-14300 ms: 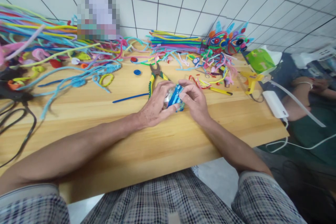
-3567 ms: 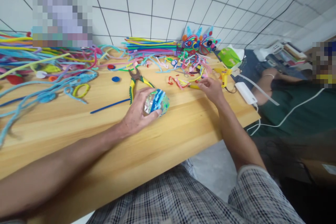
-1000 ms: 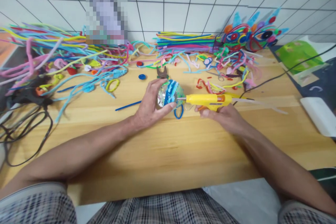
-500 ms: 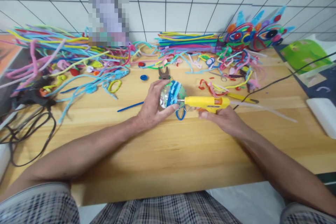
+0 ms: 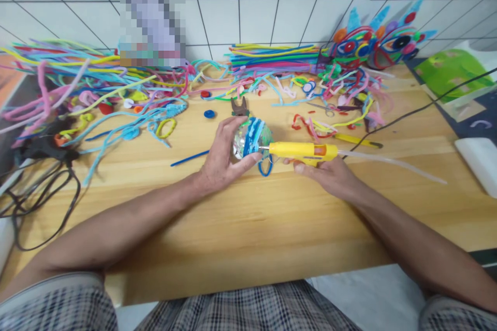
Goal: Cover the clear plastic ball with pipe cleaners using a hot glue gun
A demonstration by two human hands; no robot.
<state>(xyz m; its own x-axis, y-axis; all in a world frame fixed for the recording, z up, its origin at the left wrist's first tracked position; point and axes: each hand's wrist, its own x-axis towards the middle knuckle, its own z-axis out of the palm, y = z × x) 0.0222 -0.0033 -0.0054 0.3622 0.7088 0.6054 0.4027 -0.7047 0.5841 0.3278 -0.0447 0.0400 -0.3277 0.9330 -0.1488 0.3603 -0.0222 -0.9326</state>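
Note:
My left hand (image 5: 222,158) is curled around the far and near sides of a shiny rounded object (image 5: 239,146). Bands of dark and light blue pipe cleaner (image 5: 253,137) run across that object. In my right hand (image 5: 330,173) is a yellow hot glue gun (image 5: 301,150), its metal nozzle at the right side of the blue bands; whether the tip touches them I cannot tell. A clear glue stick (image 5: 396,161) sticks out of its back. Below the nozzle hangs a blue pipe cleaner loop (image 5: 265,167). Pliers (image 5: 239,106) lie just beyond the rounded object, their handles hidden.
Bundled pipe cleaners (image 5: 275,59) and tangled scraps line the wall. A decorated mask (image 5: 361,49) leans at the back right. A yellow cutter (image 5: 357,140) and small scissors (image 5: 328,111) lie right of centre. A black cord (image 5: 411,110) crosses the right side; coiled cable (image 5: 46,201) lies left.
The whole view has shifted slightly. Both hands keep their holds, and the glue gun's nozzle stays at the blue bands with hardly any visible movement.

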